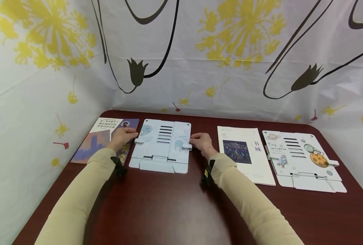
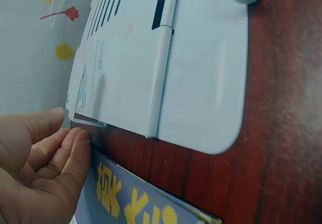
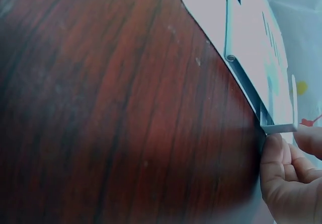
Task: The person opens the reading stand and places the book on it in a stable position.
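Note:
A pale blue-white metal book stand (image 1: pixel 165 154) with slots and cartoon prints lies flat on the table between the two hands. My left hand (image 1: pixel 123 136) is at its left clip (image 1: pixel 139 140), over a purple book (image 1: pixel 132 124). In the left wrist view, the thumb and bent fingers stand apart near that clip, with nothing visible between them. My right hand (image 1: pixel 202 143) is at the right clip (image 1: pixel 186 146). In the right wrist view, its fingertips (image 3: pixel 274 143) meet the clip's outer side (image 3: pixel 282 128); whether they pinch it is not clear.
Left of the stand lies a book with an orange-purple castle cover (image 1: pixel 92 144). To the right are a white book (image 1: pixel 258 166) with a dark picture and a second book stand (image 1: pixel 304 156) with astronaut prints. The dark red table (image 1: pixel 166 211) meets a patterned cloth behind.

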Tool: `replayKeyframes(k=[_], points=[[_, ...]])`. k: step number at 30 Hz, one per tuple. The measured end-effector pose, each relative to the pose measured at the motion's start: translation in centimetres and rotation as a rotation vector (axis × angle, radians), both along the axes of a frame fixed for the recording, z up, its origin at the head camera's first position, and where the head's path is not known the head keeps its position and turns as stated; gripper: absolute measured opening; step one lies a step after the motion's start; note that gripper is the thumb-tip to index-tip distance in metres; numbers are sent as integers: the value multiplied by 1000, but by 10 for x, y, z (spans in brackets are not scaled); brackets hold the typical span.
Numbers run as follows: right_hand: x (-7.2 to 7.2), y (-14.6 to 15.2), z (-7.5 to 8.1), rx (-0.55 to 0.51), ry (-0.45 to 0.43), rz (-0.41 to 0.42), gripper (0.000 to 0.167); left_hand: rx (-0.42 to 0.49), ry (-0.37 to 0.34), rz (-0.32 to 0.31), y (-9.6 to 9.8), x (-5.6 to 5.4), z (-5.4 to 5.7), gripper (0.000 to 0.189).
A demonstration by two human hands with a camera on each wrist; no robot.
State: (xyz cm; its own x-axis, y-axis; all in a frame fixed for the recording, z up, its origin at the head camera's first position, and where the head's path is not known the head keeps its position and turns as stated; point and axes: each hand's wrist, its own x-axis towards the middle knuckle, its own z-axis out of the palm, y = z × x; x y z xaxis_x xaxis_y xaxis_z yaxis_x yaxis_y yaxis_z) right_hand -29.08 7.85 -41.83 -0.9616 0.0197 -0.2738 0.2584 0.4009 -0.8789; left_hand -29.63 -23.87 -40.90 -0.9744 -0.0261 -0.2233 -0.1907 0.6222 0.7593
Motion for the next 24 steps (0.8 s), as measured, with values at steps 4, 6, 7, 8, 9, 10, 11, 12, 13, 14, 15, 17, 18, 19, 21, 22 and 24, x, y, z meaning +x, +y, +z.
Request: replayKeyframes(k=[4,6,7,8,9,10,11,12,13,14,15,17,18,19,21,22,24], points=[[-1,0,-1,44,5,5,27,-34,-4,-29,4,-2,2,41],[-1,0,-1,55,7,4,27,-61,3,-38,7,-3,1,41],[-1,0,-1,57,6,4,27,-68,4,-38,7,-4,1,41],[-1,0,-2,62,9,6,27,-76,7,-36,8,-4,0,40],[-1,-1,-2,64,11,9,27,-76,9,-31,9,-5,-1,40],[-1,-1,-2,64,12,11,28,-73,11,-25,10,-5,-1,40],[-2,-1,-3,65,14,14,28,-68,14,-14,10,-5,-2,40],[-2,-2,-3,62,16,15,28,-64,16,-9,10,-5,-2,39],[-2,-2,-3,61,16,18,29,-54,13,-1,10,-5,-3,39],[-2,-3,-4,60,16,19,29,-49,15,5,10,-5,-3,39],[-2,-3,-4,56,15,18,29,-43,15,10,10,-5,-4,39],[-2,-3,-3,51,15,19,30,-29,8,15,10,-6,-4,39],[-2,-3,-3,49,16,18,31,-22,4,18,11,-6,-4,39],[-2,-3,-3,50,18,18,31,-17,0,21,11,-6,-4,40],[-2,-4,-2,49,24,17,31,-8,-14,32,12,-7,-4,40],[-2,-4,-2,46,26,15,31,-2,-21,39,12,-7,-4,40],[-3,-4,-2,39,30,11,30,8,-29,56,12,-8,-4,40]])
